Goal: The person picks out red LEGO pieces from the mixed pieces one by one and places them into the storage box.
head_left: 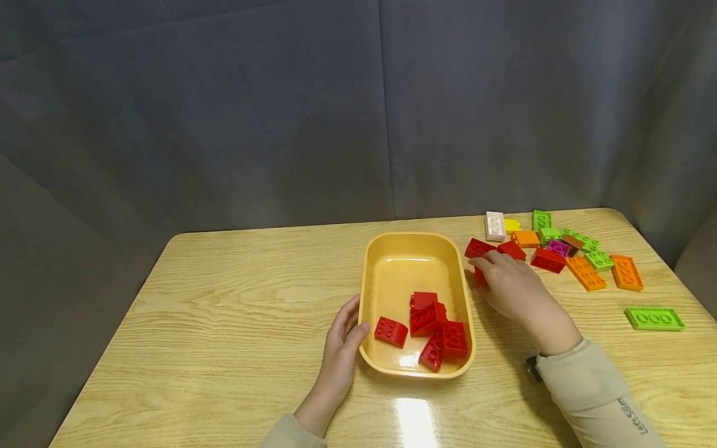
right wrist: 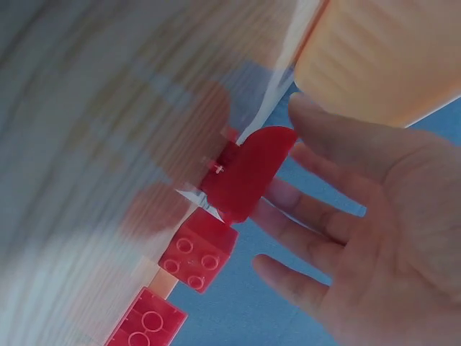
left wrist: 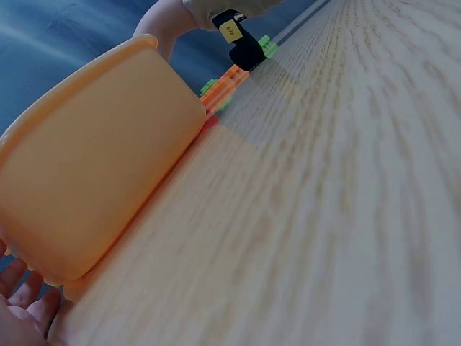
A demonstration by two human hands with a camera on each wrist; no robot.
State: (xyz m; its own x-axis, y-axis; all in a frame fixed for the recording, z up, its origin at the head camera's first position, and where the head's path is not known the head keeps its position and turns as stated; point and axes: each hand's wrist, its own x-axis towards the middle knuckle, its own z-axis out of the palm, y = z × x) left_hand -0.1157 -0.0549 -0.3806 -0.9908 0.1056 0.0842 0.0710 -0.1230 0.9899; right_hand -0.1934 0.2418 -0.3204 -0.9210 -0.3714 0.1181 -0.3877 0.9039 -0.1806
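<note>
My left hand (head_left: pixel 340 339) holds the left rim of a yellow plastic tray (head_left: pixel 417 374), thumb over the edge and fingers along the outer wall. Several red toy building bricks (head_left: pixel 391 332) lie inside the tray. Just right of it, my right hand (head_left: pixel 512 283) reaches down over more red bricks (head_left: pixel 480 247). In the right wrist view, the thumb and loosely bent fingertips are right at the edge of a red brick with a curved top (right wrist: pixel 248 173). Two studded red bricks (right wrist: pixel 198 252) lie beside that one. The left wrist view shows the outer wall of the tray (left wrist: pixel 101 158).
Right of my right hand lie a red brick (head_left: pixel 548 260), a purple brick (head_left: pixel 557 247), orange plates (head_left: pixel 626 272) and several green pieces (head_left: pixel 654 318). A white brick (head_left: pixel 495 226) and a yellow one (head_left: pixel 512 226) lie near the back edge. Dark grey cloth (head_left: pixel 280 124) hangs behind the wooden table (head_left: pixel 224 311).
</note>
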